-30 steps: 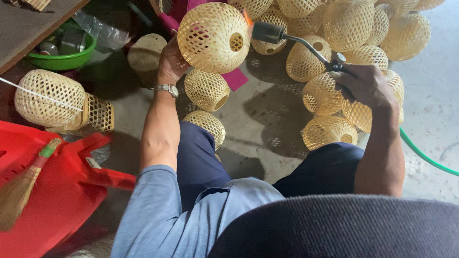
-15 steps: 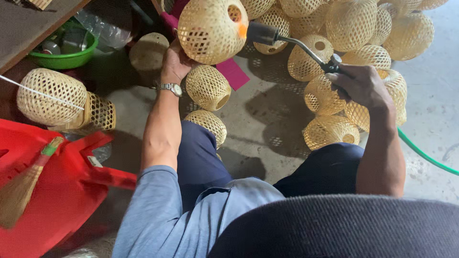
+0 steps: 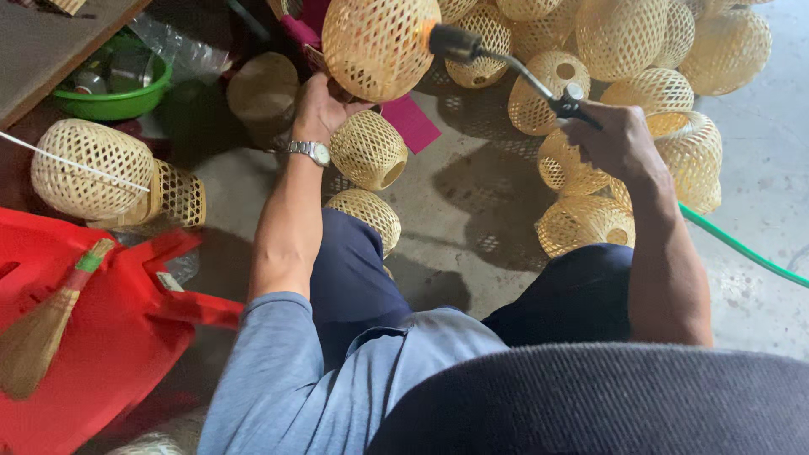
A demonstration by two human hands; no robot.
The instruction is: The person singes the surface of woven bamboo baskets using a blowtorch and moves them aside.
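My left hand (image 3: 318, 108), with a metal watch on the wrist, holds up a round woven bamboo lantern shade (image 3: 377, 44) from below. My right hand (image 3: 619, 139) grips a gas torch (image 3: 506, 63) by its handle; the dark nozzle points at the shade's right side, where an orange glow shows. A green hose (image 3: 742, 248) runs from the torch hand off to the right. Two smaller woven shades (image 3: 368, 150) lie on the floor just under the held one, by my knee.
Several more woven shades (image 3: 640, 50) are heaped at the top right. At the left are two shades (image 3: 93, 168), a green bowl (image 3: 114, 93), a red plastic chair (image 3: 101, 329) and a small broom (image 3: 46, 329). A pink board (image 3: 411, 122) lies on the concrete floor.
The held shade has been raised and turned, its round opening rotating out of sight. The torch nozzle has stayed against its right side.
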